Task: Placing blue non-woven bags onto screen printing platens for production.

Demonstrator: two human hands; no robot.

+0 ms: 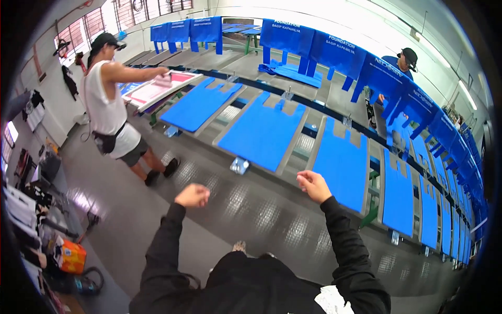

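Note:
Both my hands are up in front of me, well apart, at the near side of a long printing table. My left hand [193, 195] hangs over the floor with its fingers curled in and nothing visible in them. My right hand [315, 186] has its fingers drawn together and no object showing, close to the near edge of the boards. Beyond it lie flat blue bags with cut-out handles: a middle bag [264, 131] and a right bag [341, 162], each on a grey board. A further bag [201, 104] lies to the left.
At the left, a person in a white sleeveless top [110, 104] holds a printing screen frame [180, 79]. Another person in a cap [400, 63] stands across the table. Printed blue bags [337, 49] hang in a row above. An orange bag [72, 256] sits at lower left.

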